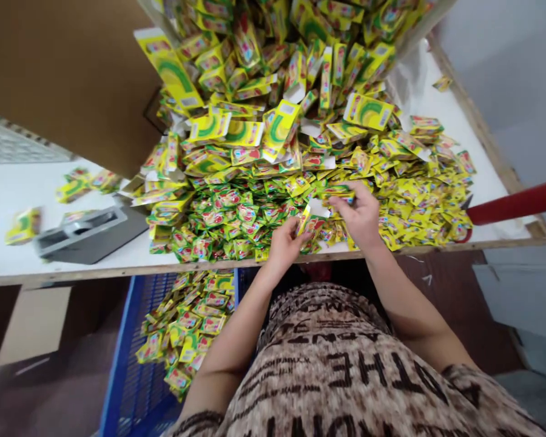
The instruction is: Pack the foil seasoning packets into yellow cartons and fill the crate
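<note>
Carton (305, 220) leans up and rightward, pinched in our left hand (284, 244), its white flap (319, 208) toward the sachets (341, 192) our right hand (363, 215) grips just beside.

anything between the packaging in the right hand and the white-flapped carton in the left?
No separate object visible between the packaging and carton. The carton's white flap sticks out toward the right hand; whether it covers the opening is unclear. The sachet pile isn't in between.
</note>
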### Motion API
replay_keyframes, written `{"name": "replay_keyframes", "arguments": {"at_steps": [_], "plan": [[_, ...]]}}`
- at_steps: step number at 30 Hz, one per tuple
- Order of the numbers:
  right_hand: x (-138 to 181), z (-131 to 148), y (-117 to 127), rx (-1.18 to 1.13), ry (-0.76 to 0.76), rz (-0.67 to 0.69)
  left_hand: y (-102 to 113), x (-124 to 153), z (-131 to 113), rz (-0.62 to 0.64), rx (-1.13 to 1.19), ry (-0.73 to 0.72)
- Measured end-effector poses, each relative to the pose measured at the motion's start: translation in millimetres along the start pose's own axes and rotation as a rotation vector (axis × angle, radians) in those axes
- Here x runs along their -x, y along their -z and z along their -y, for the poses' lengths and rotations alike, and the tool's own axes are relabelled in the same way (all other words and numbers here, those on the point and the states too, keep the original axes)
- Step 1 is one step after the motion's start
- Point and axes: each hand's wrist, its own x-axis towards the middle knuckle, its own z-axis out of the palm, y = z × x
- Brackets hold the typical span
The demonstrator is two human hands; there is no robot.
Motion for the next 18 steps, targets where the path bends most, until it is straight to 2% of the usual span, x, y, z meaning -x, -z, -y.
{"name": "replay_keyframes", "arguments": {"at_steps": [4,8,10,12,14,16,18], "plan": [[0.7,-1.4,3.6,0.231,0.1,0.198,-14.8,10.0,3.9,-0.001,0.069,0.012],[7.3,-2.4,13.6,0.446,0.058,0.355,-21.8,20.2,11.7,-0.03,0.086,0.053],[8.5,2.6,19.7,0.49,0.058,0.485,-26.6,28.7,13.2,-0.023,0.12,0.073],[10.3,9.6,26.6,0.491,0.097,0.683,-30.5,39.6,11.3,0.032,0.205,0.118],[14.4,16.0,33.7,0.47,0.122,0.834,-32.1,52.1,6.5,0.142,0.322,0.215],[20.9,19.6,39.4,0.437,0.091,0.844,-31.3,65.2,0.8,0.241,0.426,0.326],[29.4,19.6,42.1,0.378,0.051,0.772,-29.4,77.6,-3.8,0.272,0.492,0.391]]}}
